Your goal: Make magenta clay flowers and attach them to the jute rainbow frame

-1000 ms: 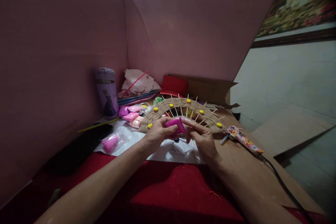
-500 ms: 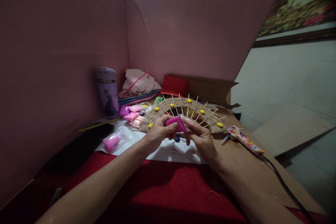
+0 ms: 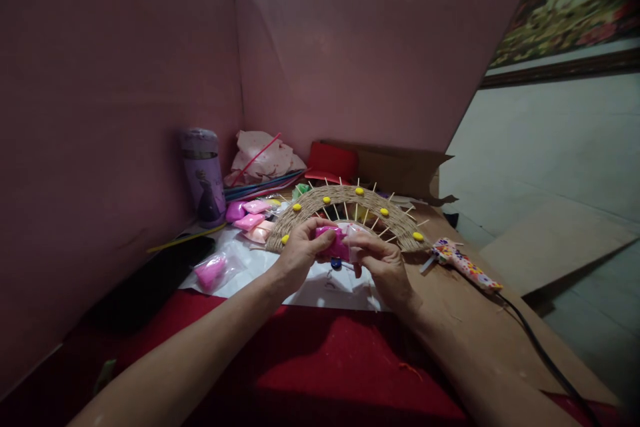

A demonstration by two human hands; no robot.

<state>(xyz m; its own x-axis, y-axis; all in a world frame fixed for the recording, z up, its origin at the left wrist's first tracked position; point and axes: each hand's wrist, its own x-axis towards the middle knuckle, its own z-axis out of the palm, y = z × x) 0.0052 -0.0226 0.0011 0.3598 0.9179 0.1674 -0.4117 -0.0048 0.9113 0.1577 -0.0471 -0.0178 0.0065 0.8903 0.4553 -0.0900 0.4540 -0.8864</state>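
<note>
Between my two hands is a small clear packet of magenta modelling clay point(image 3: 333, 242), held above a white sheet point(image 3: 320, 287). My left hand point(image 3: 306, 245) pinches its left side, thumb on the near face. The fingers of my right hand point(image 3: 383, 260) are closed on the clear plastic at its right end. Just behind stands a woven twine arch point(image 3: 345, 197) with thin sticks poking from both edges and several yellow dots on its face. A dark blue round thing point(image 3: 336, 264) shows below the packet.
A flower-patterned glue gun point(image 3: 465, 265) lies on cardboard point(image 3: 450, 320) at right, its black cord trailing toward me. At left are a purple flask point(image 3: 204, 180), several pink clay packets point(image 3: 250, 221) and another bagged pink lump point(image 3: 211, 272). Pink panels point(image 3: 350, 67) rise behind and at left.
The packet has turned a little and looks more crumpled, with more clear plastic showing at its right end. Both hands keep hold of it in nearly the same place.
</note>
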